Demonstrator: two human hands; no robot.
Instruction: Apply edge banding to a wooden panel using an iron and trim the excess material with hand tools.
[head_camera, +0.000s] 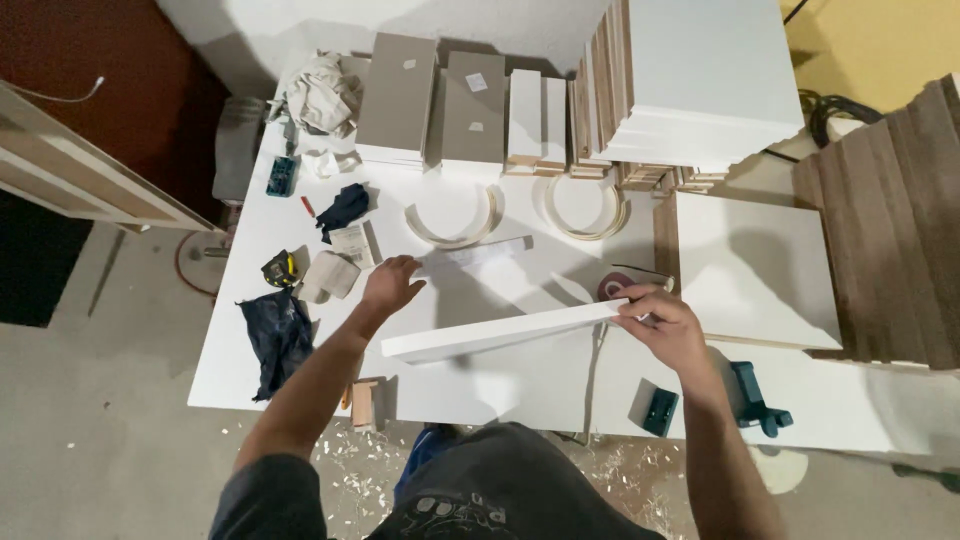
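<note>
The right hand (668, 325) pinches the right end of a white board (505, 332), tilted on edge above the near counter (250, 345). The left hand (388, 284) lies loosely open, fingers on a pale strip (478, 254) farther back. Stacked panels (700, 80) fill the far right; two curved trim pieces (455, 220) lie mid-counter. Shavings litter the floor (90, 420).

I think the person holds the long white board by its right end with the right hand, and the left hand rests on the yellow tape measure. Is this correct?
Not quite. In the head view the right hand does grip the right end of the long white board, but the left hand rests on the white table near a strip of white edging. The yellow tape measure lies apart, further left.
</note>
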